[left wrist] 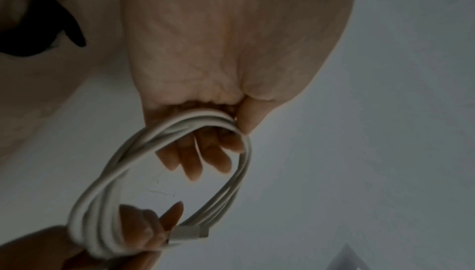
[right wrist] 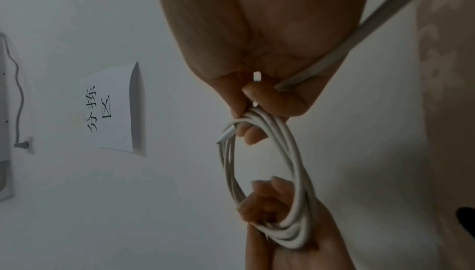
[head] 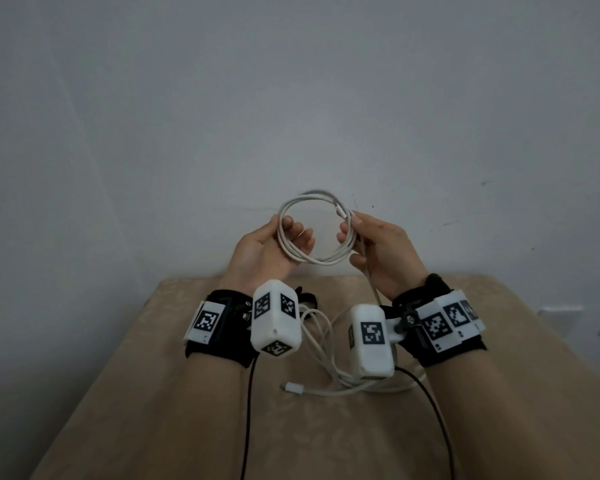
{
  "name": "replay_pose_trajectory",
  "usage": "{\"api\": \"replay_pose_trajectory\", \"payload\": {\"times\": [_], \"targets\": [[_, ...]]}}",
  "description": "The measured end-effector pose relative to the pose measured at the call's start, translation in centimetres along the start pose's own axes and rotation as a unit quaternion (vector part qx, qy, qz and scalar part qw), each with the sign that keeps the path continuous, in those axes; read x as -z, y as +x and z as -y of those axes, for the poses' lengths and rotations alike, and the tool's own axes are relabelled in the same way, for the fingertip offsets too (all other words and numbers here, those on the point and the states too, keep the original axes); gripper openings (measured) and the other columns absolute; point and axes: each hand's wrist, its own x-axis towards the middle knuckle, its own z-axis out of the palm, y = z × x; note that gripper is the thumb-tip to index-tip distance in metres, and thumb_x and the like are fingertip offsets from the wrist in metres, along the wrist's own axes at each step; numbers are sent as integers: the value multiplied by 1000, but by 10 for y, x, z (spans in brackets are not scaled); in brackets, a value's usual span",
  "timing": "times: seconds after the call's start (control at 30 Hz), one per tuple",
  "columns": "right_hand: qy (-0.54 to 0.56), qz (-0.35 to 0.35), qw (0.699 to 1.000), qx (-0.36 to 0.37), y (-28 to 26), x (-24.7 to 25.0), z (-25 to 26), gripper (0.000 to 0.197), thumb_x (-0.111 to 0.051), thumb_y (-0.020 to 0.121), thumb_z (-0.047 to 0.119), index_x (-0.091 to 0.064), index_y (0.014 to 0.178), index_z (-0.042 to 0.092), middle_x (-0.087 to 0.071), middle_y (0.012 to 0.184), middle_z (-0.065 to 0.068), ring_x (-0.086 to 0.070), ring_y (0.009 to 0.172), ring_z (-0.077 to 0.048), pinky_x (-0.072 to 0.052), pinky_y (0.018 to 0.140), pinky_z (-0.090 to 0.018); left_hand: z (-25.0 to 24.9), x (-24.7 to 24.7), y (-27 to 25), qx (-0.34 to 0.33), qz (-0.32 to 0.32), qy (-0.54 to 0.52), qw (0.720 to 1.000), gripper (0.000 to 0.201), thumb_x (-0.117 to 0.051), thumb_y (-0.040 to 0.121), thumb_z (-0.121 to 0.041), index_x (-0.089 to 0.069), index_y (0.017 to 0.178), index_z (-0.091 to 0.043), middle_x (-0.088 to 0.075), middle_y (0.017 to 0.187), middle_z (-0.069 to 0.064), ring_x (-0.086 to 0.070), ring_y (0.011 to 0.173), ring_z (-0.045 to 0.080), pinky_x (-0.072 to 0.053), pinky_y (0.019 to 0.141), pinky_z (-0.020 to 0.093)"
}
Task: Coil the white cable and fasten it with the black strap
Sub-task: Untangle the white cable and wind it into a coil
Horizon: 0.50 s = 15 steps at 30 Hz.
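Observation:
The white cable (head: 321, 261) is wound into a round coil of several turns, held up in front of the wall. My left hand (head: 284, 240) grips the coil's left side, fingers curled through it (left wrist: 205, 152). My right hand (head: 355, 237) pinches the right side (right wrist: 257, 101), where one connector (head: 342, 213) (right wrist: 226, 134) lies against the coil. A loose tail (head: 373, 289) drops from the right palm to the table, ending in the other connector (head: 293, 388). A black piece (head: 307, 296) behind the left wrist camera may be the strap; it is mostly hidden.
A table with a beige cloth (head: 136, 393) lies below the hands, its far edge close to the grey wall. Uncoiled loops of cable (head: 326, 341) lie between my wrists. Black leads (head: 248, 410) trail from the wrist cameras. A paper sign (right wrist: 110, 110) hangs on the wall.

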Motion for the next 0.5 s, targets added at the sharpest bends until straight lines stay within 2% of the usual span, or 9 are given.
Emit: {"api": "replay_pose_trajectory", "payload": {"times": [0.1,0.2,0.27,0.37,0.5], "targets": [[-38,9,999,-7,0,3,3,19,-51,95,9,-62,110,3,-62,74,-2,-60,58,-8,-38,43,-15,-4,0,-3,0,-20,81,997,36,-38,99,-25,-63,86,-3,-65,75,8,-63,79,23,-46,89,36],[-89,29,996,-15,-1,3,3,17,-50,95,8,-67,99,8,-63,71,0,-58,55,-6,-36,43,-15,-9,-1,-5,-12,-25,200,980,37,-39,99,-28,-66,94,-3,-64,69,3,-60,69,18,-47,79,33],[-129,38,991,-18,-2,2,2,18,-51,95,8,-68,97,10,-63,69,1,-57,55,-6,-36,42,-15,-10,-3,-7,-42,-34,315,948,37,-43,99,-30,-70,91,-7,-62,67,2,-57,61,17,-47,71,31],[-201,58,978,-11,-6,-1,3,19,-53,94,9,-71,97,14,-65,68,4,-56,58,-7,-37,44,-14,-11,-13,-12,-83,-45,469,878,37,-49,97,-33,-71,77,-12,-62,62,1,-54,54,15,-46,61,27],[-313,97,945,17,-12,-7,6,21,-55,93,8,-74,92,17,-66,68,5,-53,57,-5,-35,48,-16,-11,-27,-18,-73,-9,595,800,45,-47,96,-43,-70,67,-18,-64,58,-2,-57,50,11,-48,57,21]]}}
